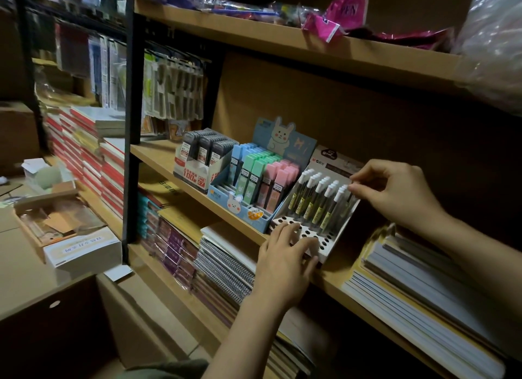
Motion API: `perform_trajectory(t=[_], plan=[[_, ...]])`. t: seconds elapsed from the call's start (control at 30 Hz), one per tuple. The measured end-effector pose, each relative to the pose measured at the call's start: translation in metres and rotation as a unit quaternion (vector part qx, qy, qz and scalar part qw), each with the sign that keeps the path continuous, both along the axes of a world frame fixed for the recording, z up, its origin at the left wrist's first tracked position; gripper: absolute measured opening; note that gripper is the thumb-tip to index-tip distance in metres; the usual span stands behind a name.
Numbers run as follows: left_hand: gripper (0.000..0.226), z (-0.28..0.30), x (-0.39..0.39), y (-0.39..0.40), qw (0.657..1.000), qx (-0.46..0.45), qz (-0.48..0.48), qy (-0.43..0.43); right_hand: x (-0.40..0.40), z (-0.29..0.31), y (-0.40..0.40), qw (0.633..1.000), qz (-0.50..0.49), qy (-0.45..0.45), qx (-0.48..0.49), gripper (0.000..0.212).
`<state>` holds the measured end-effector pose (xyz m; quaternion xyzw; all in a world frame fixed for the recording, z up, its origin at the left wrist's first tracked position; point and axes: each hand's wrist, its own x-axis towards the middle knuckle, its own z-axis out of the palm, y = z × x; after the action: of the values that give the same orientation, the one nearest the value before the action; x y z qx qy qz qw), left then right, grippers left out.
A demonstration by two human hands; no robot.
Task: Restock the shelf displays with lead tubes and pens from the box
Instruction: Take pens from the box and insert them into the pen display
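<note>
Pens (316, 200): clear barrels, white caps up, leaning back in perforated white display (324, 246).
Left hand (285, 263): grip relaxed on display's front.
Right hand (395, 192): grip pinching a cap.

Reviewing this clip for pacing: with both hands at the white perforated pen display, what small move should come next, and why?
Probably press the pen under the right hand down into its hole. Its fingertips pinch a white cap at the end of the back row of white-capped clear pens, while the left hand rests on the front of the white perforated pen display, steadying it. Several front holes are empty.
</note>
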<state>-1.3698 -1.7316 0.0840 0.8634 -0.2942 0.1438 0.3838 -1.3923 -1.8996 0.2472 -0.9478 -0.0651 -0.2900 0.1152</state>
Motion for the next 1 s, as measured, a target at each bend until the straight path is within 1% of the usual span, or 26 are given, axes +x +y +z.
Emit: perform_trajectory(t=[0.17, 0.33, 0.47, 0.67, 0.87, 0.93, 0.97, 1.0], plan=[[0.028, 0.000, 0.001, 0.000, 1.000, -0.003, 0.001, -0.006, -0.003, 0.000, -0.004, 0.999, -0.004, 0.008, 0.039, 0.013], [0.028, 0.000, 0.001, -0.001, 1.000, 0.005, 0.000, -0.010, 0.001, 0.003, -0.007, 0.999, -0.037, -0.004, 0.012, 0.013], [0.028, -0.001, 0.002, 0.000, 1.000, 0.014, 0.004, -0.023, 0.006, -0.001, -0.007, 0.998, -0.057, 0.032, -0.018, 0.018], [0.029, 0.002, 0.007, -0.001, 0.999, 0.031, 0.012, -0.032, 0.011, -0.004, -0.010, 0.996, -0.084, 0.029, -0.030, 0.019], [0.028, 0.016, 0.012, 0.000, 0.997, 0.074, 0.004, -0.009, 0.010, -0.006, -0.007, 0.990, -0.100, 0.086, -0.048, 0.020], [0.031, 0.030, 0.019, 0.004, 0.998, 0.055, -0.009, 0.001, 0.007, 0.001, -0.008, 0.988, -0.106, 0.076, -0.077, 0.026], [0.034, 0.040, 0.024, 0.006, 1.000, 0.021, -0.005, -0.003, 0.005, 0.005, -0.008, 0.990, -0.095, 0.050, -0.086, 0.031], [0.039, 0.049, 0.031, 0.008, 0.999, -0.019, 0.008, -0.029, 0.005, 0.008, -0.007, 0.994, -0.073, 0.026, -0.081, 0.035]])
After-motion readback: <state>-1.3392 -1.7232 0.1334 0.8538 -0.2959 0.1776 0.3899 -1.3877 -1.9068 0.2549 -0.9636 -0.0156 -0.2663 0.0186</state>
